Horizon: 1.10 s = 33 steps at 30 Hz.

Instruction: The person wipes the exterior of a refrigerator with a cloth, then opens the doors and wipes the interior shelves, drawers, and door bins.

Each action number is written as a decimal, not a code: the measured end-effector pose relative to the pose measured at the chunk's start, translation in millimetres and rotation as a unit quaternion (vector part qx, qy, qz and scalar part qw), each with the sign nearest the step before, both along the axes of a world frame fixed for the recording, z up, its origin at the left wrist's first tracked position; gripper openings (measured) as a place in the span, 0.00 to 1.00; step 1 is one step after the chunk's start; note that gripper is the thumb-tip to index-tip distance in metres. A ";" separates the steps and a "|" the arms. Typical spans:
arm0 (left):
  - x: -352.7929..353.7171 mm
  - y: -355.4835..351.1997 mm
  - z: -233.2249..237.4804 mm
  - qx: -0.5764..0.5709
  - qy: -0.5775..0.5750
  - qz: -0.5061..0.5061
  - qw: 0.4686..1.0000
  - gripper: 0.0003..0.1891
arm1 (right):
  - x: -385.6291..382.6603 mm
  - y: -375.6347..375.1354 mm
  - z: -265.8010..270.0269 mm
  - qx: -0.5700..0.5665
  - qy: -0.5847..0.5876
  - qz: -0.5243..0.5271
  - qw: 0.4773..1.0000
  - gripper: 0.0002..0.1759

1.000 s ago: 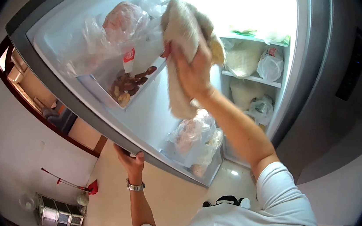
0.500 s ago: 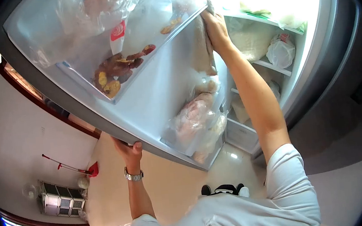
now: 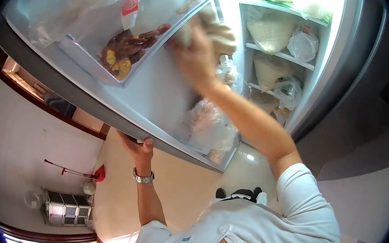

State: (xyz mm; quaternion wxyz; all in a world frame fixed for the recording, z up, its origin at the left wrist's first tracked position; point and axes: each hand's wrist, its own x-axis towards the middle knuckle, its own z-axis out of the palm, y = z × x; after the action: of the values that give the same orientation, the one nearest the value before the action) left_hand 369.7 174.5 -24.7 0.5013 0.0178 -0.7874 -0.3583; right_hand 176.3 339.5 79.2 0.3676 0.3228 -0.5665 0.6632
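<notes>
The freezer-fridge door [image 3: 158, 134] stands open with clear bins along its inner side. My left hand [image 3: 136, 146] is closed round the door's outer edge, thumb showing, fingers partly hidden. My right hand [image 3: 197, 57], smeared by motion, is inside the door between two bins with a beige cloth [image 3: 221, 38] bunched in it; the cloth's far folds hang to the right. Above the hand is an upper bin [image 3: 122, 84] holding dark red, yellow-fleshed pieces of food [image 3: 125, 53]. Below it, bagged pale food [image 3: 208, 120] sits in the lower bin.
On the right, lit fridge shelves [image 3: 280, 55] carry several plastic bags, among them a white bag [image 3: 302, 43]. The dark second door [image 3: 365, 122] curves along the right side. A red dustpan [image 3: 99, 173] and a small rack [image 3: 66, 208] stand by the wall at left.
My right hand has moved left and down from the upper bin's right end, taking the beige cloth along and bunching it. The door has shifted slightly; my left hand keeps its hold.
</notes>
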 end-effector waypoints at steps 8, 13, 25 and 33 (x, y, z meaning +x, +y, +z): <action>-7.2 -11.3 -5.4 0.024 0.013 -0.024 0.999 0.60 | 97.1 -20.5 -14.4 0.077 0.121 0.114 0.983 0.38; -7.0 -8.3 3.1 0.016 -0.005 -0.022 1.000 0.59 | 52.5 8.4 -7.2 0.190 0.060 0.027 0.980 0.37; -7.2 -33.7 -20.1 0.048 0.004 -0.030 0.998 0.60 | -51.1 125.7 101.9 -0.276 -0.190 0.099 0.937 0.22; -2.0 -46.6 -40.2 0.070 0.002 -0.012 0.997 0.59 | -128.8 69.7 123.0 -0.144 -0.113 0.338 0.923 0.19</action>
State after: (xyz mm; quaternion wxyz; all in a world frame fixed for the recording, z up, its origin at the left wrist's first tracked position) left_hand 367.7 128.0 -64.9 0.4963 0.0424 -0.7594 -0.4186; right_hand 47.4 409.2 202.2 0.0980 0.3620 -0.3598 0.8543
